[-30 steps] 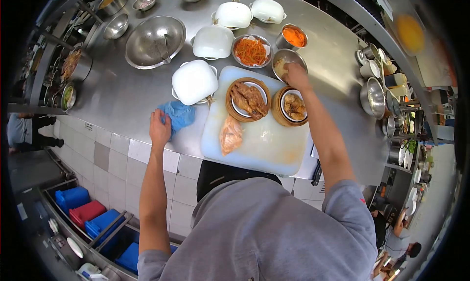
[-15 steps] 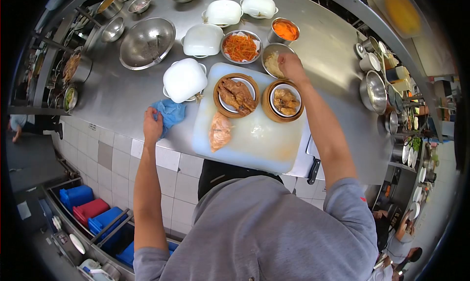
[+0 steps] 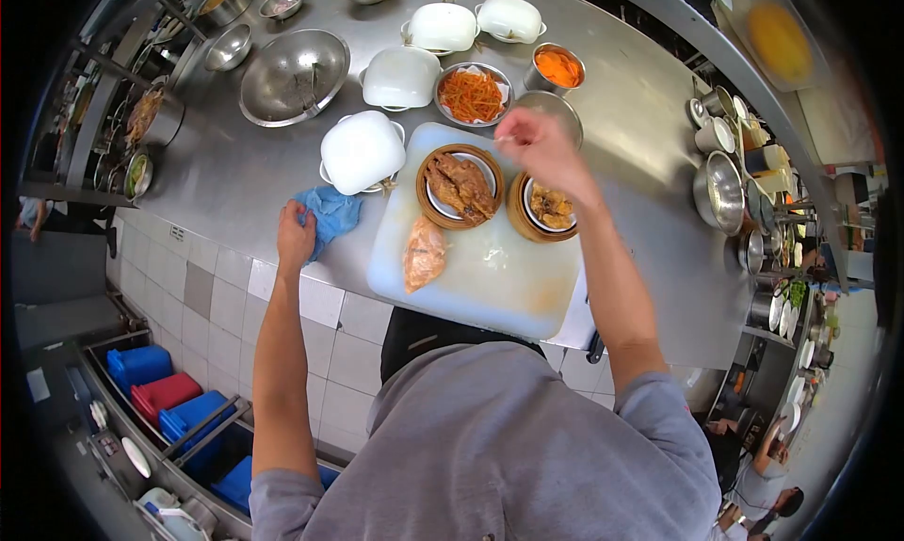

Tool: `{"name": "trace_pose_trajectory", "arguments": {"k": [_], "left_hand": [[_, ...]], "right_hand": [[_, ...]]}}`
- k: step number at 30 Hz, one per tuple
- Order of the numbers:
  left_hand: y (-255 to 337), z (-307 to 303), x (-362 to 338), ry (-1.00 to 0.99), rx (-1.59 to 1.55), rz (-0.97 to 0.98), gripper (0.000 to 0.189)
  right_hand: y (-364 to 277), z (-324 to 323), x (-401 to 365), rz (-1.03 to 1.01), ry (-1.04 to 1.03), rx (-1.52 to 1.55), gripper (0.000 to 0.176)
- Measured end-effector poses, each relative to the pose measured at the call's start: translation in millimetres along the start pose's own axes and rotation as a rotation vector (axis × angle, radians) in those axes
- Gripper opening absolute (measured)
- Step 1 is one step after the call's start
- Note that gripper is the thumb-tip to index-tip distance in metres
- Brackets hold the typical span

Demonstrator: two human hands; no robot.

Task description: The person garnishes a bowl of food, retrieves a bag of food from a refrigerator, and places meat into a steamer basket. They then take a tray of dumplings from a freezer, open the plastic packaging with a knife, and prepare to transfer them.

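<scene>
My left hand (image 3: 297, 234) grips the edge of a crumpled blue cloth (image 3: 331, 217) on the steel counter. Raised over the top of the white cutting board (image 3: 508, 296), my right hand (image 3: 535, 145) pinches a small pale bit too tiny to name. It partly covers a metal bowl (image 3: 561, 111) behind it. Two bamboo steamers stand on the board: the left one holds browned meat (image 3: 461, 188), the right one pale brown food (image 3: 551, 208). A wrapped pinkish piece (image 3: 425, 255) lies at the board's left side.
White lidded pots (image 3: 361, 153) stand beyond the cloth. A bowl of shredded carrot (image 3: 473, 96), a pot of orange slices (image 3: 559, 68) and a large steel bowl (image 3: 294, 78) sit farther back. A knife handle (image 3: 595, 347) shows near the front edge. Other people (image 3: 763, 489) are at lower right.
My right hand has lifted out of the metal bowl and moved left and nearer, over the board's top edge. My left hand stays at the blue cloth.
</scene>
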State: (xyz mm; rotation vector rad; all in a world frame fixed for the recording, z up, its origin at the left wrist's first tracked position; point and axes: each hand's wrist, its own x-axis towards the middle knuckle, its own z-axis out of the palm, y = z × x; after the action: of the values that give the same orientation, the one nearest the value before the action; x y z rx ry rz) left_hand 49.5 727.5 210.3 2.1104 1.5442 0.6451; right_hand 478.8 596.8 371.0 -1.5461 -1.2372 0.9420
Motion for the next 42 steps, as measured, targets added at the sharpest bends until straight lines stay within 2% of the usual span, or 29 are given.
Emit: {"name": "trace_pose_trajectory", "arguments": {"k": [3,5,12,15,17,18,20,22,24,25,26,28,32,35,38,40,41,42], "left_hand": [[0,1,1,-0.015,-0.003,-0.011,0.018],[-4,3,2,-0.001,-0.007,-0.002,0.018],[-6,2,2,-0.014,-0.052,0.014,0.019],[-11,4,4,-0.038,-0.044,0.013,0.019],[-17,6,5,-0.042,-0.091,0.018,0.020],[-17,6,5,-0.049,-0.096,0.021,0.020],[-16,4,6,-0.062,-0.106,0.007,0.019],[-15,3,5,-0.065,-0.107,0.010,0.019],[-15,3,8,-0.067,-0.106,0.017,0.019],[-15,2,9,-0.069,-0.108,0.017,0.018],[-16,2,7,-0.073,-0.107,0.016,0.017],[-15,1,7,-0.083,-0.115,0.013,0.017],[-10,-2,10,-0.101,-0.095,-0.006,0.016],[-16,1,9,-0.076,-0.140,0.016,0.015],[-22,4,10,-0.098,-0.117,-0.017,0.015],[-20,2,9,-0.115,-0.121,-0.043,0.016],[-18,1,9,-0.122,-0.122,-0.069,0.016],[-19,2,7,-0.124,-0.119,-0.080,0.016]], "right_hand": [[-5,27,-4,-0.036,-0.095,-0.152,0.007],[-8,32,-4,0.032,-0.137,-0.347,0.011],[-28,17,-12,0.025,-0.049,-0.182,0.013],[-37,-7,-26,0.010,-0.028,-0.137,0.008],[-49,-28,-45,-0.053,0.136,-0.008,0.004],[-45,-39,-55,-0.047,0.142,-0.012,0.004],[-30,-56,-69,0.093,0.226,-0.056,0.006],[4,-56,-78,0.087,0.200,-0.115,0.003],[18,-56,-84,0.191,0.167,-0.495,0.003],[20,-56,-86,0.240,0.259,-0.309,0.005],[20,-59,-88,0.243,0.256,-0.308,0.005],[-6,-61,-89,0.187,0.404,-0.325,0.005],[-12,-70,-78,0.129,0.383,-0.193,0.005],[-19,-70,-74,0.120,0.392,-0.340,0.006],[2,-59,-82,0.041,0.286,-0.424,0.007],[9,-50,-83,0.195,0.170,-0.511,0.008],[9,-53,-79,0.192,0.160,-0.516,0.008],[7,-56,-77,0.191,0.252,-0.447,0.009]]}}
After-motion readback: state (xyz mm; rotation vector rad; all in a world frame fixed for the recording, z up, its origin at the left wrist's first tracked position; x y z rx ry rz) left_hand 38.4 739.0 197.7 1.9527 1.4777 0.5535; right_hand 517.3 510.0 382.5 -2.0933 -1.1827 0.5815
